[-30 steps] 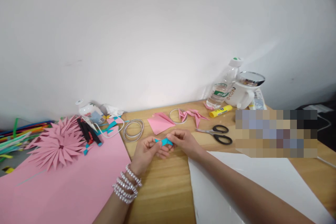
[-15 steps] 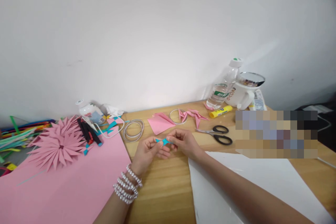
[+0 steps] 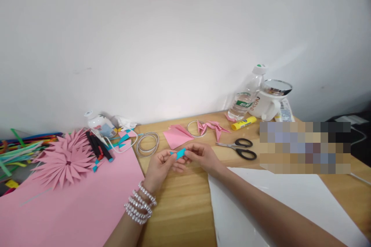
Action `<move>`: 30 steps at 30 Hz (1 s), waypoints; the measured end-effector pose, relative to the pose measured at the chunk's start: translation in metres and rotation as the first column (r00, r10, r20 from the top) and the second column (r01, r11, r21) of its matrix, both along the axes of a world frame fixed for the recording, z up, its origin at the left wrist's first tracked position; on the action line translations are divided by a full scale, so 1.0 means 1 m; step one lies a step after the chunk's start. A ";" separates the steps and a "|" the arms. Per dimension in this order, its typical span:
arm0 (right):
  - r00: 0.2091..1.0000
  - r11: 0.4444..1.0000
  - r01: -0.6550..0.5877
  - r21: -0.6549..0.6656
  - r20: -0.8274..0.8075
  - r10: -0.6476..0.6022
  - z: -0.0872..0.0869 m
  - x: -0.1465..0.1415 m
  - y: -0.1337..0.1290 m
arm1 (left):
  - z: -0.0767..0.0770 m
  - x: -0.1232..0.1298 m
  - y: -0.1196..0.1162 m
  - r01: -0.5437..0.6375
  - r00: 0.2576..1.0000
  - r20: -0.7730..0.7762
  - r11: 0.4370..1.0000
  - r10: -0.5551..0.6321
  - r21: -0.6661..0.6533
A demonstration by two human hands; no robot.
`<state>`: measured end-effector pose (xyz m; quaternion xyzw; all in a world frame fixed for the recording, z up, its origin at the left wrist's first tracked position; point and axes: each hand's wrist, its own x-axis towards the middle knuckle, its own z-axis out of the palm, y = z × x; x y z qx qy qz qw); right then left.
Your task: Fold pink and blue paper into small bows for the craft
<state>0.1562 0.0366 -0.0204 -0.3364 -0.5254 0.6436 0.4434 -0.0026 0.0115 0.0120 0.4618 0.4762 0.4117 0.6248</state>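
A small folded piece of blue paper (image 3: 180, 153) is held between my two hands above the wooden table. My left hand (image 3: 162, 165), with a beaded bracelet (image 3: 139, 204) wound round the wrist, pinches its left end between thumb and fingers. The fingertips of my right hand (image 3: 203, 157) close on the right end. Just behind the hands lies folded pink paper (image 3: 177, 137). Scissors (image 3: 239, 148) with black handles rest to the right of my right hand, blades toward it.
Pink paper flowers (image 3: 68, 162) lie on a large pink sheet (image 3: 95, 212) at left. Coiled cord (image 3: 147, 144), pink folded pieces (image 3: 217, 129) and a glue stick (image 3: 244, 123) line the back. A water bottle (image 3: 246, 94) and white mug (image 3: 265, 104) stand behind. White board (image 3: 243, 216) lies front right.
The blue paper has been turned between my fingers and shows a wider, flatter face, its right end tilted up. Both hands stay nearly in place.
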 end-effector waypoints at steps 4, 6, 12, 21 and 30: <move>0.999 1.000 0.014 0.001 0.042 -0.014 -0.005 0.001 0.000 | 0.000 0.001 -0.003 0.003 1.000 -0.002 1.000 -0.003 -0.002; 0.998 0.999 0.024 0.035 0.063 -0.027 -0.005 0.000 0.000 | 0.000 0.002 -0.004 0.008 1.000 -0.009 1.000 -0.008 0.000; 0.973 0.967 0.218 0.134 0.041 -0.226 0.002 0.000 -0.003 | -0.001 0.002 -0.001 -0.083 0.984 -0.140 0.978 0.110 0.190; 0.746 0.790 0.591 0.165 0.261 -0.613 0.007 0.008 0.000 | -0.028 -0.010 0.009 0.323 0.608 -0.690 0.672 0.393 0.667; 0.714 0.790 0.556 0.258 0.338 -0.613 -0.005 0.009 0.004 | -0.022 -0.005 0.005 0.304 0.656 -0.657 0.667 0.371 0.680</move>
